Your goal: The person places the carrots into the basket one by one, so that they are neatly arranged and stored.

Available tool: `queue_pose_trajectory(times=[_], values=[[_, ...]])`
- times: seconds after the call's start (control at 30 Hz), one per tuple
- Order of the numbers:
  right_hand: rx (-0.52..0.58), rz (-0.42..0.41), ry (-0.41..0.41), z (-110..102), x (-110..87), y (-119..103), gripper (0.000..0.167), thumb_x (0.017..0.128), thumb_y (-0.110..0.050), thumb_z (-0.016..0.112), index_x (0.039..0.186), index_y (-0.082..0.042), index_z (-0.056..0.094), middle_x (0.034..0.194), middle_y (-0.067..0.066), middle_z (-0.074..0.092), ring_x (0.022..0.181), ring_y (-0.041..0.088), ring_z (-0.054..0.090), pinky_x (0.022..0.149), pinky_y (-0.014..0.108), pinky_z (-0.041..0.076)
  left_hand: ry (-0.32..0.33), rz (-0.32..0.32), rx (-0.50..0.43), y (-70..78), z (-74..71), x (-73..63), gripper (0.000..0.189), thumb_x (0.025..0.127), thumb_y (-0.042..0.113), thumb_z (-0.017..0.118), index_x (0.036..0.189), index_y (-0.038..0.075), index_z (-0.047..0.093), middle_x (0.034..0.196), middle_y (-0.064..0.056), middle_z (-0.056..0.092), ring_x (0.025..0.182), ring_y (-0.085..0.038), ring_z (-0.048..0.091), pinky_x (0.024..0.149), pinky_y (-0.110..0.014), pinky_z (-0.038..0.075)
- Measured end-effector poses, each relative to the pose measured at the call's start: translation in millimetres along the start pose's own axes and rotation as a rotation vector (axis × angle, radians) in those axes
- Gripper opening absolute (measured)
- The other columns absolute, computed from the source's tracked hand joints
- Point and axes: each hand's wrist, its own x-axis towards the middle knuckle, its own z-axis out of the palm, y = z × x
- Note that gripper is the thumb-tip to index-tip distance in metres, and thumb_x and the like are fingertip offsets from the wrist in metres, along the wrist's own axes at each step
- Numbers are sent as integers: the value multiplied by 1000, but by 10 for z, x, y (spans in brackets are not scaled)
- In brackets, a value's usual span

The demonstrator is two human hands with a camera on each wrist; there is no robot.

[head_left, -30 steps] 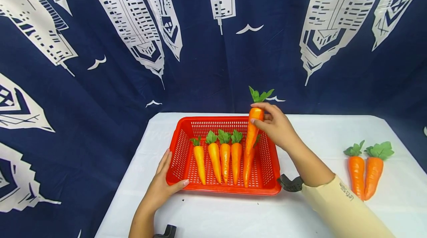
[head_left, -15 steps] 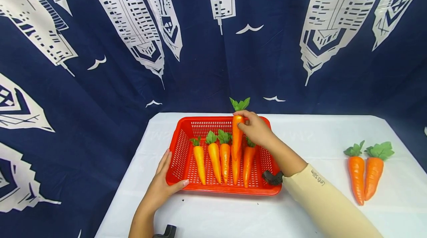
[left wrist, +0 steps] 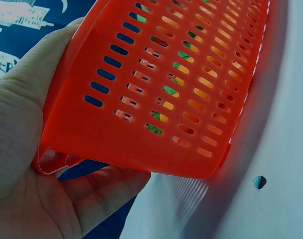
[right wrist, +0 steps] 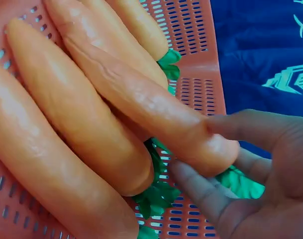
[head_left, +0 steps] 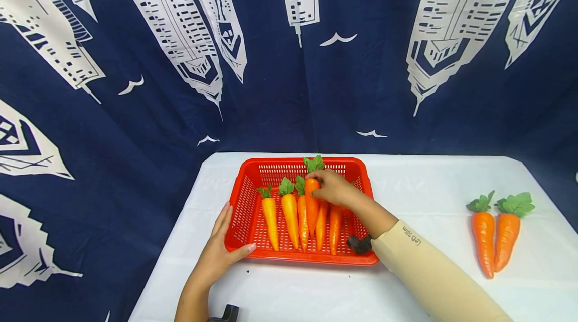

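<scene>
In the head view my right hand [head_left: 331, 186] pinches an orange carrot [head_left: 311, 206] near its leafy end, low inside the red plastic basket [head_left: 235, 211]. The right wrist view shows thumb and fingers [right wrist: 196, 184] around this carrot's thick end, its body lying partly over a neighbouring carrot. Several other carrots, among them a yellow-orange carrot [head_left: 270, 221] at the left, lie side by side in the basket with leaves toward the back. My left hand [head_left: 219, 257] grips the basket's front left corner, thumb at the front rim and fingers along the left side.
Two more carrots [head_left: 483, 242] lie together on the white tabletop [head_left: 420, 186] at the right. A dark blue curtain [head_left: 271, 111] with white printed buildings hangs behind the table. Small dark specks mark the cloth in front of the basket.
My right hand has moved left and down with the carrot, from above the basket's right side to among the carrots in its middle. The left hand has stayed at the corner.
</scene>
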Motion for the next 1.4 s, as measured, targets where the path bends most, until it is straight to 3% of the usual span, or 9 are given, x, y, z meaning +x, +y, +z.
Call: queue_pose_trajectory(times=[0.2, 0.43, 0.53, 0.67, 1.0, 1.17, 1.4], values=[[-151, 14, -44, 46, 3, 32, 41, 84, -8, 77, 124, -7, 69, 105, 10, 70, 89, 20, 61, 82, 33, 53, 6, 7, 0, 18, -2, 15, 114, 79, 40, 86, 164, 26, 11, 172, 8, 4, 155, -32, 21, 116, -69, 28], [-300, 67, -116, 106, -6, 57, 48, 82, -15, 81, 128, -14, 68, 126, 13, 66, 117, 29, 61, 103, 47, 50, 2, -9, -3, 22, -1, 12, 114, 79, 41, 85, 164, 27, 11, 171, 12, 3, 155, -32, 20, 116, -70, 28], [-323, 74, -132, 122, 3, 76, 50, 82, -16, 81, 130, -14, 67, 125, 12, 65, 114, 27, 61, 103, 47, 50, 2, -7, 0, 18, 2, 8, 114, 79, 42, 85, 164, 26, 11, 171, 11, 3, 156, -32, 19, 116, -71, 27], [-256, 59, -120, 105, 18, 88, 47, 83, -15, 80, 129, -13, 67, 113, 11, 68, 99, 23, 62, 94, 44, 53, 3, -8, 1, 15, 2, 3, 114, 79, 41, 86, 164, 26, 11, 171, 10, 3, 156, -32, 19, 116, -71, 27], [94, 25, 45, -39, -46, 73, 38, 93, -21, 71, 129, -7, 66, 114, 12, 68, 100, 24, 65, 80, 33, 55, 11, -6, 11, -3, -8, -10, 115, 79, 41, 86, 164, 25, 11, 172, 7, 4, 155, -33, 20, 116, -70, 28], [226, -5, 148, -186, -190, 8, 39, 96, -24, 69, 131, -8, 64, 121, 15, 68, 106, 27, 69, 86, 35, 57, 2, 0, 4, -2, 9, -10, 114, 79, 42, 85, 164, 25, 10, 172, 8, 3, 155, -33, 19, 116, -71, 27], [305, -23, 276, -423, -433, 17, 35, 97, -25, 67, 131, -14, 64, 129, 13, 67, 111, 28, 67, 94, 44, 57, 3, -9, 2, 16, 14, -19, 114, 79, 41, 85, 164, 26, 11, 172, 8, 4, 154, -33, 21, 116, -70, 28]])
